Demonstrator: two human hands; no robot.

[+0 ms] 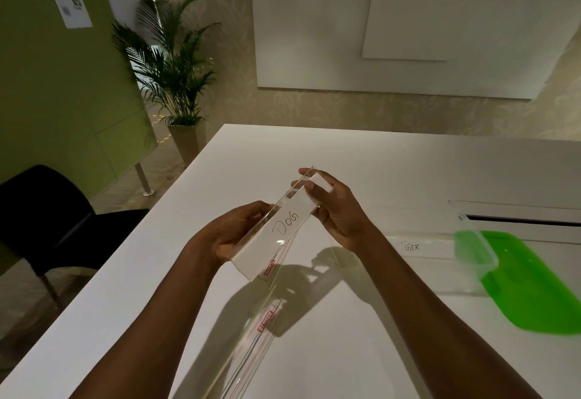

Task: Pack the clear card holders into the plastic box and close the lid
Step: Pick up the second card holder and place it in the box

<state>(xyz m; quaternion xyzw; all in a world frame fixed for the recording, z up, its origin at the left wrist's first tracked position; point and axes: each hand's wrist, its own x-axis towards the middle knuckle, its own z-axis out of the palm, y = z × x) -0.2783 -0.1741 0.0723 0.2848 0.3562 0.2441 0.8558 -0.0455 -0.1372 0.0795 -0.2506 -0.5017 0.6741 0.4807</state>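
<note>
A clear card holder (pixel 276 235) with a white card reading "DOG" is held above the white table (pixel 393 166). My left hand (pixel 234 232) grips its near left edge. My right hand (pixel 333 207) pinches its far end, thumb on the card. Another clear card holder (pixel 257 332) with a red label lies on the table below, between my forearms. To the right a third holder with a "TIGER" card (pixel 412 247) lies inside or against the clear plastic box (pixel 478 251). The green lid (pixel 531 285) lies beside the box at the right.
A black chair (pixel 47 219) stands left of the table. A potted palm (pixel 176 78) and a green partition (pixel 63 84) are behind it. A slot (pixel 518 219) runs across the table at the right.
</note>
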